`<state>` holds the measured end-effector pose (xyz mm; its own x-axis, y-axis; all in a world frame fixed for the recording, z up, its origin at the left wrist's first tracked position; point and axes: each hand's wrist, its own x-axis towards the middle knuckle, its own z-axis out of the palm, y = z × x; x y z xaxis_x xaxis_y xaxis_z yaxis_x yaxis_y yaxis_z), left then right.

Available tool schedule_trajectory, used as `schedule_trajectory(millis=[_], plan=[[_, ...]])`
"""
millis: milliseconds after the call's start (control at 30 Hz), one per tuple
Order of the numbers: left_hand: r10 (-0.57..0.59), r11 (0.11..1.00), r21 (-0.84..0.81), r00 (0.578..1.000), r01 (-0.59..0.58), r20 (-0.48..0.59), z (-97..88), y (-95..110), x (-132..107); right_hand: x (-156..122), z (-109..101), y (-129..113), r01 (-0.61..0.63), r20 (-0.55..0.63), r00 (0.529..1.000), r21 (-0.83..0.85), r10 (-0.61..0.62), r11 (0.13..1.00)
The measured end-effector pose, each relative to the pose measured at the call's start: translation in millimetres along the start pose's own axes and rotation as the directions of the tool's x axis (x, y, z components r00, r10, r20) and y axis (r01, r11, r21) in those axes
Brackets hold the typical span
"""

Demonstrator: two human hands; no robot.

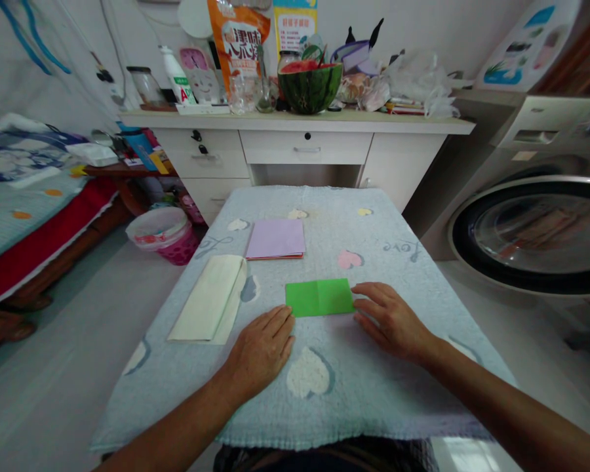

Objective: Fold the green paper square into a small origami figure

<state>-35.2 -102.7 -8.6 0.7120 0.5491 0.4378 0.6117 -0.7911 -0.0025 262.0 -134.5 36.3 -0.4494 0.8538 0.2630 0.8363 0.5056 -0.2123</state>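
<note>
A green sheet of paper [319, 297], folded into a rectangle with a crease down its middle, lies flat on the cloth-covered table [373, 406]. My left hand [264, 344] rests palm down, its fingertips at the paper's lower left corner. At the paper's right edge is my right hand [391, 320], fingers spread and slightly bent, the tips touching or very close to it. Beyond the green paper lies a stack of square paper [276, 238], purple on top with red edges below. A folded pale cream sheet [209, 298] lies left of my left hand.
Behind the table stands a white cabinet [305, 145] carrying a cut watermelon [309, 88], an orange snack bag [238, 49] and jars. A washing machine [535, 137] with its round door open is at right. A pink waste basket [177, 246] and a bed [34, 216] are at left.
</note>
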Motion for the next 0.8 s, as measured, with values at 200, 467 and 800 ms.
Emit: schedule_trajectory(millis=[200,467,800], plan=[[-0.002,1.0,-0.012,1.0,0.002,0.027,-1.8,0,2,28,26,-55,0.11,0.277,0.951,0.11,-0.137,0.988],[-0.008,1.0,0.029,1.0,0.009,-0.02,-2.4,1,-2,25,40,-49,0.08,0.314,0.941,0.148,-0.123,0.986],[-0.012,0.998,0.055,0.999,0.014,-0.036,-4.5,1,0,8,37,-29,0.08,0.306,0.946,0.1,-0.107,0.992]])
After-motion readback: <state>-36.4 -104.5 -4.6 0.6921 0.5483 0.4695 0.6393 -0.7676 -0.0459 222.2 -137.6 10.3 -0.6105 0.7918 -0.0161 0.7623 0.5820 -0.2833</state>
